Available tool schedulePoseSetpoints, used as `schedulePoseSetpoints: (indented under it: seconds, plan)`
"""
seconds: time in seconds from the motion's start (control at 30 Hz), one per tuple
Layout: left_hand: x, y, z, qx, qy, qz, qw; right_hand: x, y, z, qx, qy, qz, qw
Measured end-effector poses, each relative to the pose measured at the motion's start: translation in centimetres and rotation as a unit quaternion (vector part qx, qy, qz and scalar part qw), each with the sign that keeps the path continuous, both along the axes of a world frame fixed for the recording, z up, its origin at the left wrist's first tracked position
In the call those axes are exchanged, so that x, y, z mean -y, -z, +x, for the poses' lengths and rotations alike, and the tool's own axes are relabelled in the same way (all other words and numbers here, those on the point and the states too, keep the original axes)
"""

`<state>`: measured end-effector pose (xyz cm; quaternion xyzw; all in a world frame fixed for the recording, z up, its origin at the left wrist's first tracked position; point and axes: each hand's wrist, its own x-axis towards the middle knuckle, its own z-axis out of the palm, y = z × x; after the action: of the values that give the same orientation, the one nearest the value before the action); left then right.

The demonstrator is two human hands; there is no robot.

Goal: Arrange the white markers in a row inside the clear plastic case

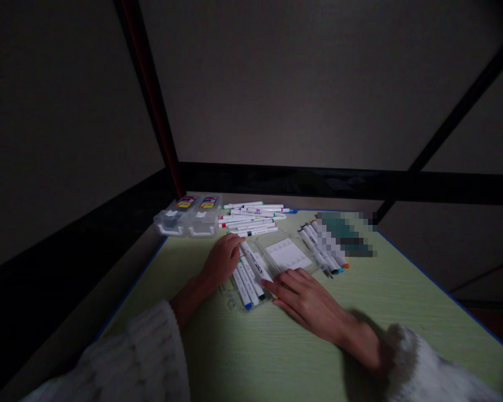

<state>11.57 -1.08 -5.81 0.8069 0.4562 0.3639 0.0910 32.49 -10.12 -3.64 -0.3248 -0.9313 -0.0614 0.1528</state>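
An open clear plastic case lies on the table with several white markers side by side in one half; their end caps include blue and black. Over this half a white marker slants, its lower end with a bit of yellow. My left hand has its fingers closed at the marker's upper end. At the lower end, my right hand grips it between thumb and fingers. The case's other half holds a white paper insert, just beyond my right hand. My left fingertips are partly hidden.
Two clear carry cases with white handles stand at the back left. A loose pile of thin white pens lies beside them. Thicker markers lie to the right, next to a blurred-out green item. A wall rises behind the table.
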Motion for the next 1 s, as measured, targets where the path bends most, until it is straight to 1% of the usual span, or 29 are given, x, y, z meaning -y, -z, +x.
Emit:
schedulePoseSetpoints:
  seconds: [0.23, 0.53, 1.0]
  plan:
    - [0.18, -0.54, 0.03, 0.021, -0.003, 0.024, 0.999, -0.10, 0.10, 0.19, -0.009, 0.016, 0.015, 1.000]
    - [0.13, -0.50, 0.03, 0.030, 0.000, 0.051, 0.998, -0.16, 0.16, 0.48, -0.063, 0.003, 0.033, 0.997]
    - [0.16, -0.84, -0.02, 0.042, -0.016, 0.054, 0.998, -0.37, 0.48, 0.96, -0.128, 0.023, -0.045, 0.990]
